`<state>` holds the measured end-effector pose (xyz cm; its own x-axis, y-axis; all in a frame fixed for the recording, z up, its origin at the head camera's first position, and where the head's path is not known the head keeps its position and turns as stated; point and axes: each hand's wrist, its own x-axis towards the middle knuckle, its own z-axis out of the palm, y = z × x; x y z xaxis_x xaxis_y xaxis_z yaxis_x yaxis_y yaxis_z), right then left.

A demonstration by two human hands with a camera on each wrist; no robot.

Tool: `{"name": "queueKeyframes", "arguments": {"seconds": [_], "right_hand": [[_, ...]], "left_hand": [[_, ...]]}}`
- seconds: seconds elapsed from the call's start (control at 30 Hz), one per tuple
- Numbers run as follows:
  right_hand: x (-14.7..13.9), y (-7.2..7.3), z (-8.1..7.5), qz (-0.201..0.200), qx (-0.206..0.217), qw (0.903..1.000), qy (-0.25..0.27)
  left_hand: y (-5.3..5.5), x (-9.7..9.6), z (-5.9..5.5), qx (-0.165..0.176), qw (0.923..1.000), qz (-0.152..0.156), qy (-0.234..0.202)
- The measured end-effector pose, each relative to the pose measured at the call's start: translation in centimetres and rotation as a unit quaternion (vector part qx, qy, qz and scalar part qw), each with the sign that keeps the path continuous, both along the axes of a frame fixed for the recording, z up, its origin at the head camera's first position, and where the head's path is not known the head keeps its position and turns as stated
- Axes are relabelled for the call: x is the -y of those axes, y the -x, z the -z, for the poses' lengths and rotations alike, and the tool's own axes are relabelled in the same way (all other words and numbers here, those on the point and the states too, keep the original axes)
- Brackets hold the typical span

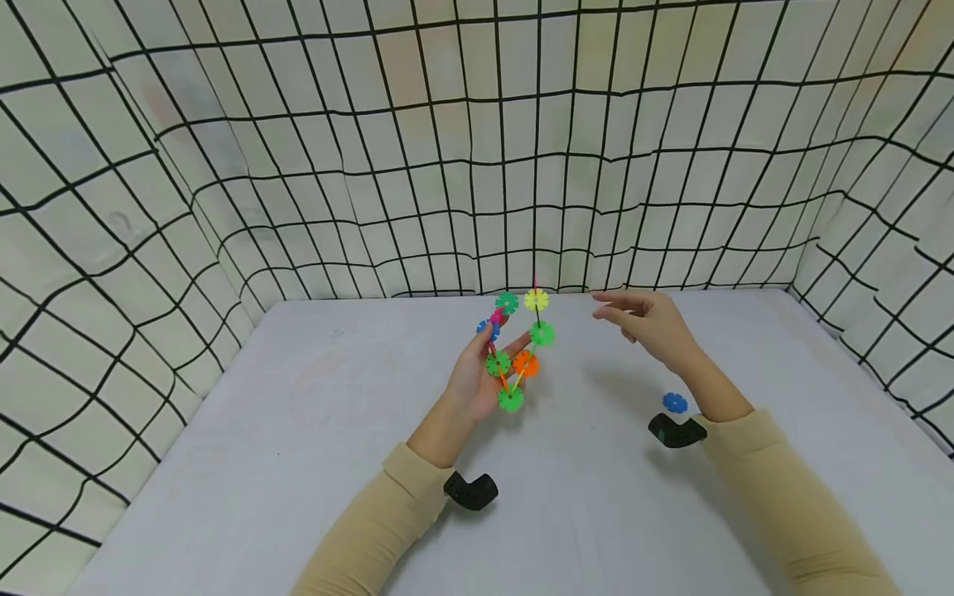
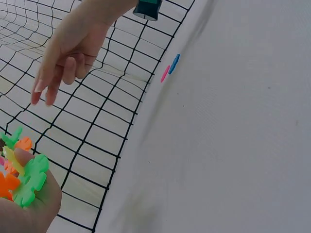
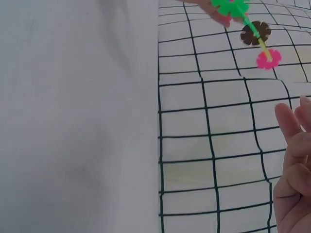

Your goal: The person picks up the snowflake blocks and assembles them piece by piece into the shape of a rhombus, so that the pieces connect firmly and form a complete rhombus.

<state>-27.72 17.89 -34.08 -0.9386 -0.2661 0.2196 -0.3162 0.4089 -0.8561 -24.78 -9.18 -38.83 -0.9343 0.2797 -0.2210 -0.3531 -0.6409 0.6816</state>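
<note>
My left hand holds a chain of notched plastic snowflake discs between thumb and fingers, above the white table. In the head view the chain forms a V, with a green disc at the bottom. Its right arm climbs through an orange disc and a green one to a yellow disc. A blue disc sits by the thumb. The right wrist view shows a pink disc at the chain's free end. Apart from the chain, my right hand hovers with index finger extended, other fingers partly bent, holding nothing.
A loose blue disc lies on the table near the right wrist; beside it in the left wrist view is a pink disc. Black grid netting over white cloth encloses the back and sides. Black devices sit at both cuffs.
</note>
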Motion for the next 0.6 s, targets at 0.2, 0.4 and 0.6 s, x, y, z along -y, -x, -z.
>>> {"name": "queueKeyframes", "arguments": {"seconds": [0.2, 0.4, 0.6], "right_hand": [[-3.1, -0.3, 1.4, 0.000, 0.011, 0.9982, -0.059], [-5.6, -0.4, 2.8, -0.019, 0.040, 0.9950, -0.090], [-7.4, -0.6, 3.8, -0.019, 0.056, 0.9886, -0.138]], "left_hand": [[-0.1, -0.1, -0.2, 0.006, 0.9979, -0.052, -0.039], [-0.1, -0.1, -0.3, -0.003, 0.9947, -0.089, -0.052], [-0.1, -0.1, -0.2, -0.013, 0.9950, -0.093, -0.035]]}}
